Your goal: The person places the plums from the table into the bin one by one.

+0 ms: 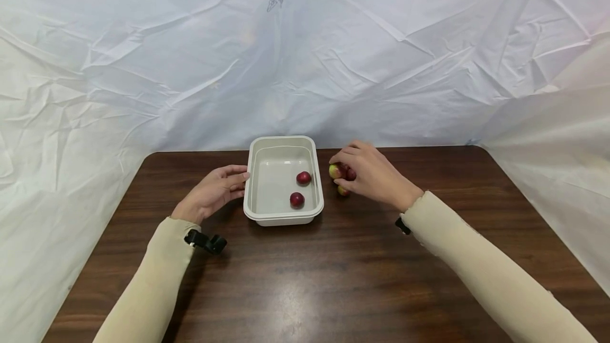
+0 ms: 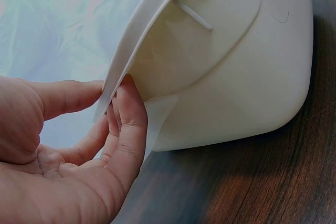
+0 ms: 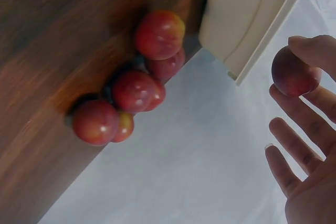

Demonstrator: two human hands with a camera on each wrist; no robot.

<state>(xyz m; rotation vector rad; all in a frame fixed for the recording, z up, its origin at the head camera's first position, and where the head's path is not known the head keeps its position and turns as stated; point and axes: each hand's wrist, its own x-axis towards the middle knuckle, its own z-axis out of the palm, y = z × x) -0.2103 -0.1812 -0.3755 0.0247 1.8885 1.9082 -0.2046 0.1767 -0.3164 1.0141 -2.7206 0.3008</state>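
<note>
A pale rectangular plastic tub (image 1: 283, 219) stands on the table, with two dark red plums (image 1: 297, 200) lying inside along its right side. At the tub's left edge my left hand (image 1: 213, 190) pinches the rim (image 2: 137, 30) between thumb and fingers. To the right of the tub is my right hand (image 1: 369, 173). It holds one plum (image 3: 296, 72) between thumb and fingertips, its other fingers spread, as the right wrist view shows. Several more red and yellowish plums (image 3: 96, 121) lie bunched on the table below that hand, partly hidden by it in the head view.
The dark wood-grain table (image 1: 295, 279) reaches back to a creased white sheet (image 1: 190, 57) hung behind it and at both sides. The tub sits close to the table's far edge. A black camera strap (image 1: 205, 241) is round the left wrist.
</note>
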